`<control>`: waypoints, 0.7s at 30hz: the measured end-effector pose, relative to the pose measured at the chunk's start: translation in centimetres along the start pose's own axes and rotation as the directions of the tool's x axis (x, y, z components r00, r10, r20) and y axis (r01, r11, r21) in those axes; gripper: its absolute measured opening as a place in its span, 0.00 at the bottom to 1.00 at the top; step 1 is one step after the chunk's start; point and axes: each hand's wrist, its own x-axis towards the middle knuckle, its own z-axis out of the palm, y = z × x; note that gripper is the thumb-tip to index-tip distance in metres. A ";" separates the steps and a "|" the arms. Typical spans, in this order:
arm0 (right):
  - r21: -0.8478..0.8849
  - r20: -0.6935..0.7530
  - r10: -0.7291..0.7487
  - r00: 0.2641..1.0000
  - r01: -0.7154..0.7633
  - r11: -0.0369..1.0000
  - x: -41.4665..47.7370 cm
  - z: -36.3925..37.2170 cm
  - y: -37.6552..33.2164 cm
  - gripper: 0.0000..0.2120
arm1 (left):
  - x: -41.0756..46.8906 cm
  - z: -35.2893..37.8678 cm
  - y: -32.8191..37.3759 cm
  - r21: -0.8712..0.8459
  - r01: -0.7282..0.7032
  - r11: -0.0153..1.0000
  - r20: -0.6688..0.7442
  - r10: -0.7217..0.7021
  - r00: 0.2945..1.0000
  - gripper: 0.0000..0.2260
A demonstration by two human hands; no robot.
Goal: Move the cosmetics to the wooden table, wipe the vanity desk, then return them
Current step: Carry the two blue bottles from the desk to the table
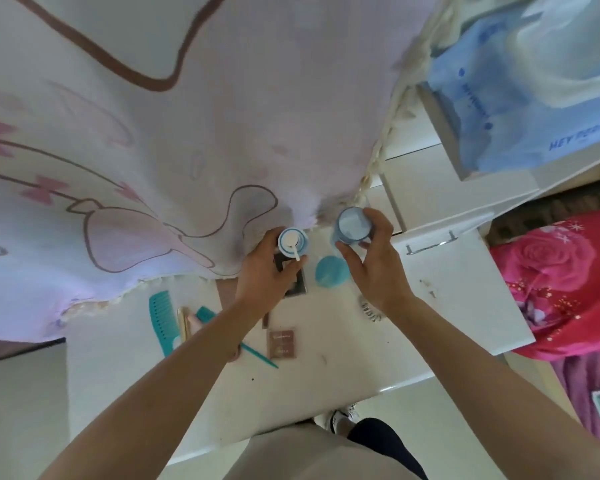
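Observation:
My left hand (267, 275) grips a blue and white pump bottle (292, 242) at the back of the white vanity desk (343, 362). My right hand (371, 261) holds a blue capped bottle (352, 224) just to the right of it. Between the hands stands a round teal jar (331, 271). Nearer the front lie a teal comb (163, 315), a tail comb (257, 355), a brown eyeshadow palette (282, 342) and a pinkish tube (192, 322). A dark compact (297, 287) is partly hidden under my left hand.
A pink and white patterned cloth (136, 150) hangs over the back of the desk. A white drawer front with a handle (433, 242) juts out at right. A blue plastic bag (520, 98) sits on a white shelf. A red floral blanket (561, 282) lies at right.

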 end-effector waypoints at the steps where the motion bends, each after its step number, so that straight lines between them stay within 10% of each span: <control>1: 0.005 0.003 -0.019 1.000 0.019 1.000 0.0 -0.5 -1.0 0.32 | -0.6 -0.8 0.5 0.001 -0.003 1.000 -0.029 0.003 1.000 0.17; 11: 0.026 0.212 -0.296 0.932 0.297 0.955 -2.2 -1.0 -10.0 0.32 | -13.4 -8.1 3.2 -0.001 0.089 0.996 -0.429 -0.081 0.900 0.16; 21: 0.348 0.436 -0.655 0.617 0.556 0.755 -15.6 8.7 -22.8 0.33 | -36.8 -17.0 -1.1 -0.062 0.290 0.955 -0.855 -0.201 0.477 0.22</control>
